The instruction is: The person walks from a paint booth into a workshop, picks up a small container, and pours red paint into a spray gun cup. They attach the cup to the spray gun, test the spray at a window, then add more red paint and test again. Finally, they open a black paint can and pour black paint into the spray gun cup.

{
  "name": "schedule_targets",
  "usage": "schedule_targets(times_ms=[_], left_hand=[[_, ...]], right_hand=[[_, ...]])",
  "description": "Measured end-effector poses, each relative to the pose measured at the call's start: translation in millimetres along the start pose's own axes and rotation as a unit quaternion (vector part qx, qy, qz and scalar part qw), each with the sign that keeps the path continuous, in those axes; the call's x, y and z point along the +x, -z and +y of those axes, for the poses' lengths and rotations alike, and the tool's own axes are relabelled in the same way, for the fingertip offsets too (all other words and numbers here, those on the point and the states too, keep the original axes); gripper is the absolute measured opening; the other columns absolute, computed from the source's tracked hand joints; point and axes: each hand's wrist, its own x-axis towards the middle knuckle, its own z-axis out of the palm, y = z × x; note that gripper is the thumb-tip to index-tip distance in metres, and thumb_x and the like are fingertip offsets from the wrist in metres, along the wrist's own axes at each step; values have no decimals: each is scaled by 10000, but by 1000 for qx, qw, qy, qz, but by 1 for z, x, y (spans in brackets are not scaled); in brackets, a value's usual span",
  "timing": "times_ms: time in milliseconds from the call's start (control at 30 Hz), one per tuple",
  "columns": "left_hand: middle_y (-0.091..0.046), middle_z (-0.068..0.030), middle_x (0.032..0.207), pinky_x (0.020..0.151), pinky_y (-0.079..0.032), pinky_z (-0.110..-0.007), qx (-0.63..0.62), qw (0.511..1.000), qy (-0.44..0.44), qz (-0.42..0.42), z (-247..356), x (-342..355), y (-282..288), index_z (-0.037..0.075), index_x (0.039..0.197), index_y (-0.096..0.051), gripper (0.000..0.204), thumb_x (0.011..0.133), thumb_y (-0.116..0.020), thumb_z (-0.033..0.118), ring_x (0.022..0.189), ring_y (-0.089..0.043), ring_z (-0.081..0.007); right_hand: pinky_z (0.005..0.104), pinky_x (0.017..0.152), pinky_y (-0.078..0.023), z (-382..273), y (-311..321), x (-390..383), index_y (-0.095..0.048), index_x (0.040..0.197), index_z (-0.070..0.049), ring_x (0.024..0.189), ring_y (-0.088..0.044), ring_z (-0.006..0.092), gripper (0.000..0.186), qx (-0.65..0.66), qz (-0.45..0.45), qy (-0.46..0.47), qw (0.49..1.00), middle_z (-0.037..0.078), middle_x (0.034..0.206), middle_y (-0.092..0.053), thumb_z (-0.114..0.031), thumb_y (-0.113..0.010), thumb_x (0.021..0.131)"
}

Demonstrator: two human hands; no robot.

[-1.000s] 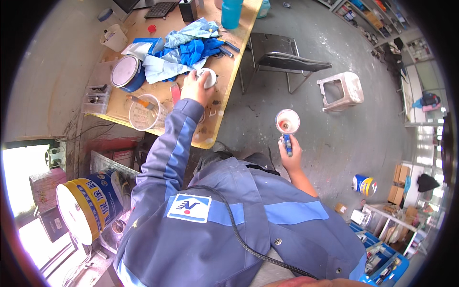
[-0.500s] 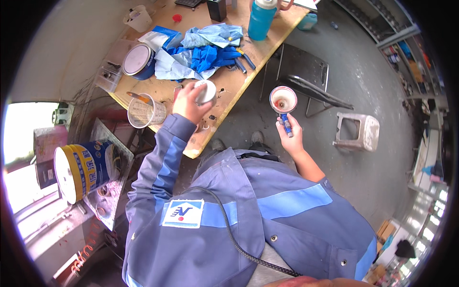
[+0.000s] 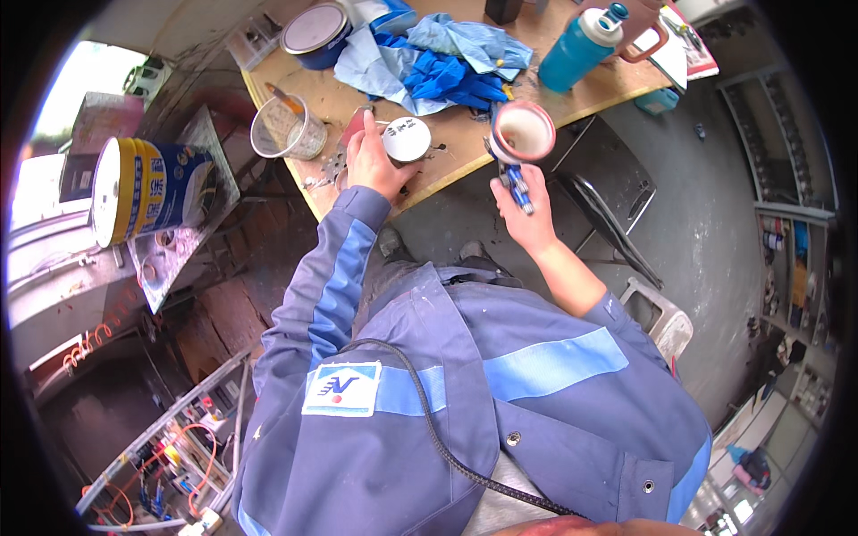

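My left hand (image 3: 375, 166) is closed around the side of a white round lid (image 3: 407, 138) with dark marks on its top. It is over the near edge of the wooden table (image 3: 447, 165), and I cannot tell whether the lid touches the wood. In my right hand (image 3: 525, 214) is a small spray gun (image 3: 516, 189) with a blue body, gripped just off the table's edge. Its open white cup (image 3: 534, 134) has a reddish rim and faces up, with some residue inside. Left of my left hand stands a clear plastic cup (image 3: 308, 138) with a brown-handled tool in it.
Blue gloves and cloths (image 3: 447, 76) lie crumpled behind the lid. A paint tin (image 3: 315, 34) and a teal bottle (image 3: 572, 58) stand further back. A folding chair (image 3: 617, 223) and a stool (image 3: 660, 317) are to the right, a large paint bucket (image 3: 152, 189) to the left.
The view has shifted, so the table sits further right. The lid has turned its marked top upward. The spray gun has come closer to the lid and the table edge.
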Motion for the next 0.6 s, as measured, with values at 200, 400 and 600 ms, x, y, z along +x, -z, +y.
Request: schedule_targets(times_ms=[200, 400, 600], left_hand=[[-590, -176, 1301, 1103, -348, -467, 20, 999, -29, 38, -2, -12, 20, -69, 1527, -175, 1191, 654, -898, 297, 1266, -457, -388], [-673, -129, 1132, 972, -469, -425, -60, 993, -83, 65, -21, -43, 38, -8, 1303, -557, 595, 779, -781, 161, 1102, -587, -339], [-653, -167, 1186, 1031, -423, -452, -2, 997, -74, 14, -22, -32, 33, -13, 1301, -564, 694, 735, -819, 300, 1165, -544, -368]], right_hand=[[359, 810, -503, -1, -29, 50, -643, 1185, 4, 890, -655, 292, 380, 36, -60, 2, 998, 149, 961, -660, -144, -753, 853], [310, 652, -529, -3, -39, 105, -657, 1258, -14, 697, -669, 158, 480, -13, -173, -165, 971, 90, 818, -705, -236, -764, 847], [313, 682, -542, -5, -45, 147, -670, 1198, 7, 724, -683, 167, 557, -158, -226, -210, 938, 79, 830, -720, -326, -822, 778]])
